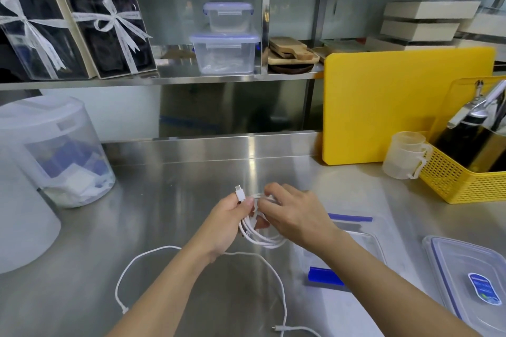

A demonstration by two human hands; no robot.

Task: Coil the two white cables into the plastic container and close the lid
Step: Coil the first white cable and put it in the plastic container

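Note:
My left hand (pixel 227 223) pinches a white cable (pixel 262 239) just below its plug, which sticks up above the thumb. Several loops of that cable hang between both hands. My right hand (pixel 293 213) grips the top of the loops, fingers curled around them. A second white cable (pixel 273 273) lies loose on the steel counter in front of me, partly under my left forearm. The clear plastic container (pixel 367 243) with blue clips stands open just right of my right wrist. Its lid (pixel 465 279) lies flat at the far right, label up.
A yellow mesh basket (pixel 465 183) with bottles, two clear measuring cups (pixel 405 156) and a yellow cutting board (pixel 405 107) stand at the right back. A large translucent bin (pixel 57 150) sits left. Shelves behind hold containers and gift boxes.

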